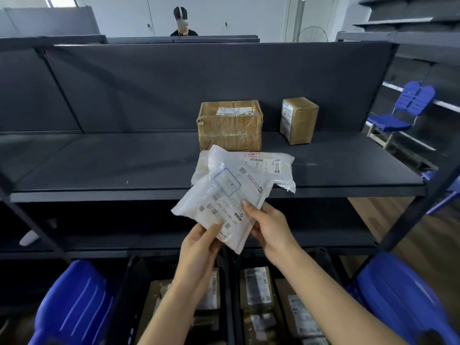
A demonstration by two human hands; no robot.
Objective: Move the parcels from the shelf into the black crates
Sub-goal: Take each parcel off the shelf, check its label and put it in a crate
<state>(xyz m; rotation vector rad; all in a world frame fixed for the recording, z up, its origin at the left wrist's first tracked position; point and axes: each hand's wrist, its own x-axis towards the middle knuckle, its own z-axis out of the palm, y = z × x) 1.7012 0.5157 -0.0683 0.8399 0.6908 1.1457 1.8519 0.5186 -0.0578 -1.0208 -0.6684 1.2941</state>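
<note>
Parcel, flat white plastic mailer (pixel 224 202): left grip (pixel 199 245) and right grip (pixel 271 227) pinch it; slick film may slip short of 6-o'clock black plastic crates (pixel 230 295).

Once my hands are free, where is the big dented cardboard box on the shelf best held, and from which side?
Probably by its two short ends, one hand on each, from the front. The big cardboard box is wide and dented, the shelf's back panel closes the rear, and both ends stand free.
</note>
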